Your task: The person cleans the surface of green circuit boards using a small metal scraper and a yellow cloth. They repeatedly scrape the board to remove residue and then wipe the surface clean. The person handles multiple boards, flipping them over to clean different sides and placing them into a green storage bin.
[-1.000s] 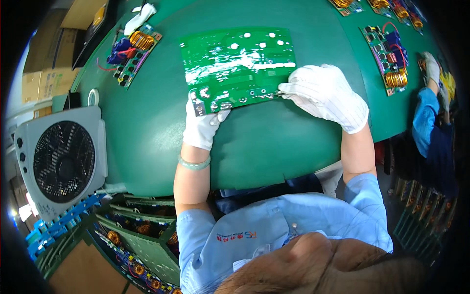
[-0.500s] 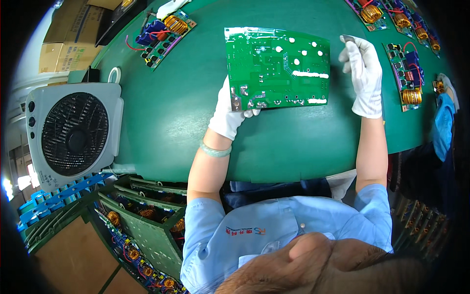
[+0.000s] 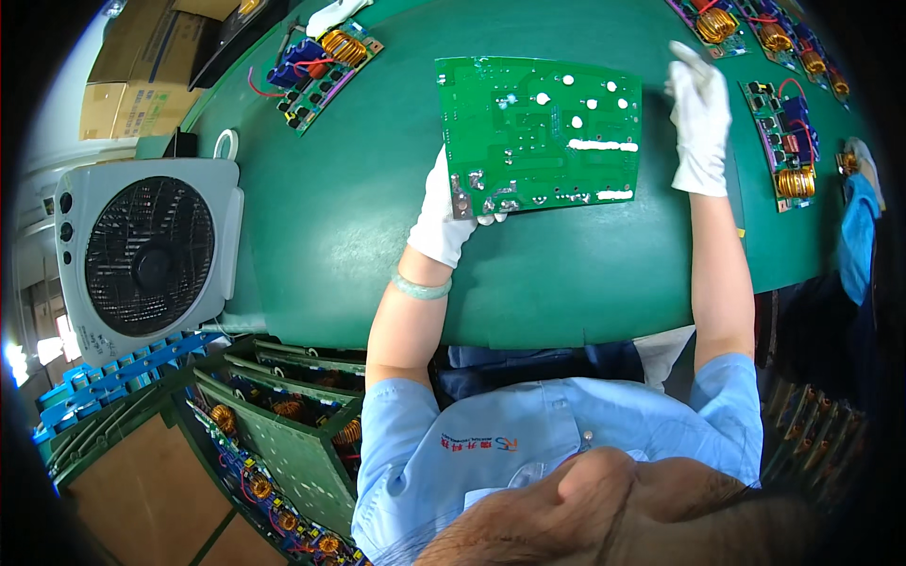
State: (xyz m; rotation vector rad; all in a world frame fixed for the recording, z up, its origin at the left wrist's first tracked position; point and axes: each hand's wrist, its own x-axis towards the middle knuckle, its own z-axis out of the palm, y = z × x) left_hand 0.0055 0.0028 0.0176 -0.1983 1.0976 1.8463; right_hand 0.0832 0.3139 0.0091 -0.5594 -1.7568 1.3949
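Note:
A green circuit board [image 3: 528, 123] is raised above the table, its solder side with white blobs and strips facing me. My left hand [image 3: 439, 222], in a white glove, is closed on the board's lower left corner; most of its fingers are hidden behind the board. To the right of the board, apart from it, is my right hand [image 3: 700, 127], also white-gloved. Its fingers point away from me, partly stretched out and apart, and I see nothing held in them.
A populated board [image 3: 326, 74] with a copper coil lies at the far left; another board [image 3: 785, 141] lies right, with several more behind it. A box fan [image 3: 151, 255] stands left. Below it is a green rack [image 3: 311, 462] of boards. A co-worker's blue sleeve [image 3: 854, 231] shows at the right.
My right hand has moved away from me, its fingers now higher in the picture. The board in my left hand has tilted slightly, and its shine has faded.

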